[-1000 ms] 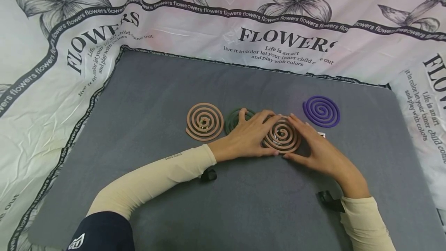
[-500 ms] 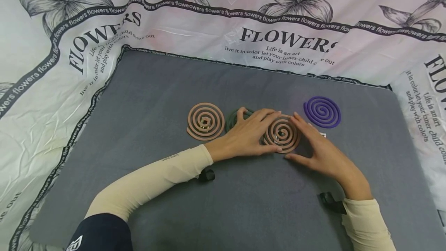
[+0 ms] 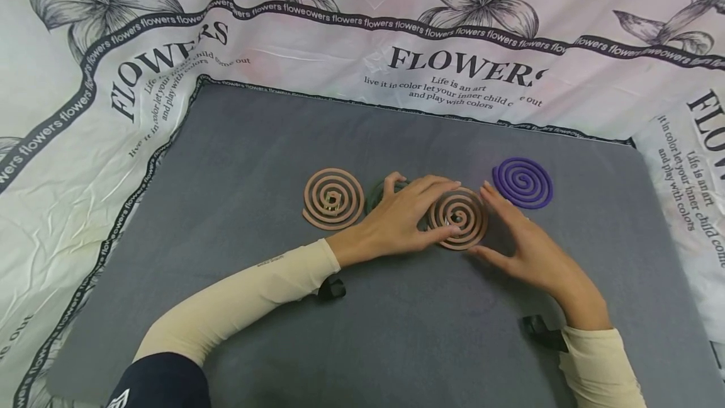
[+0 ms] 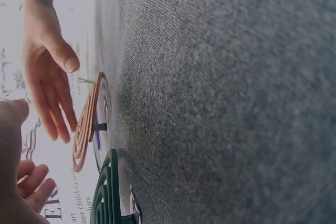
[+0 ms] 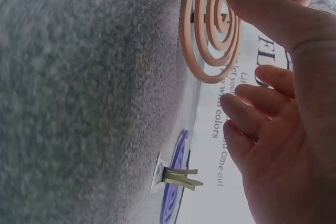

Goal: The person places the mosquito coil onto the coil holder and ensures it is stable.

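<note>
A brown mosquito coil (image 3: 457,216) sits between the hands, raised on a small stand (image 4: 100,127) and tilted in the left wrist view. My left hand (image 3: 404,219) is spread over its left side, thumb overlapping the coil in the head view; the left wrist view shows a gap. Opposite it, my right hand (image 3: 529,241) has fingers and thumb apart, just off the coil's right edge. Partly hidden beneath the left hand is a green mosquito coil (image 4: 107,182), also on a metal stand (image 4: 135,208).
Another brown mosquito coil (image 3: 333,199) is on the left with metal at its centre. A purple mosquito coil (image 3: 522,182) lies at the right, a metal stand with upright prongs (image 5: 178,176) near it. The grey table (image 3: 396,332) meets a flower-printed cloth (image 3: 317,43) behind.
Both hands have eased off the brown coil: the right has drawn away rightward, leaving a gap, and the left thumb has risen over the coil's face. The coil has barely shifted.
</note>
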Available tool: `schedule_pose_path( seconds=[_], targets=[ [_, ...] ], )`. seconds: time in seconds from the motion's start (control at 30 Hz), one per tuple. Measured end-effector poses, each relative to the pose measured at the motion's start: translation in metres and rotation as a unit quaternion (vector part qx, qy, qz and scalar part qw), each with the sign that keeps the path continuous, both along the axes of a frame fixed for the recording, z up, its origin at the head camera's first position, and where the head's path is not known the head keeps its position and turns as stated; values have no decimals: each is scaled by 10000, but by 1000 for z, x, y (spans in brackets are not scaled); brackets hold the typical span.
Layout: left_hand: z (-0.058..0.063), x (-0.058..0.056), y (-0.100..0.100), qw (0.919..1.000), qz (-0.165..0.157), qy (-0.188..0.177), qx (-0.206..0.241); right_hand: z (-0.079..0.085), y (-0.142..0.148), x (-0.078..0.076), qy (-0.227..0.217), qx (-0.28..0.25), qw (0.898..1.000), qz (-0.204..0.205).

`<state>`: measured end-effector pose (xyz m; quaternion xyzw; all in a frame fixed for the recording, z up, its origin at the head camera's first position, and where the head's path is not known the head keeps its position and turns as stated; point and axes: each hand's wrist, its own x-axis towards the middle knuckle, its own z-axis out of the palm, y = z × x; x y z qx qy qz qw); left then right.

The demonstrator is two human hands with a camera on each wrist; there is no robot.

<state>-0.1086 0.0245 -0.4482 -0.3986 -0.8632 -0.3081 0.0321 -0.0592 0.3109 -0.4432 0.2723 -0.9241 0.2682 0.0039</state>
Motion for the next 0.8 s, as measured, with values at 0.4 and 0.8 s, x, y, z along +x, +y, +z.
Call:
schedule_pose_path(
  seconds=[0.4,0.8],
  targets=[
    [6,-3,0,9957,-180,402,815,14,13,4,-149,-8,9991,-402],
    [20,-11,14,9934,-308,516,975,22,29,4,42,-66,9958,-909]
  ],
)
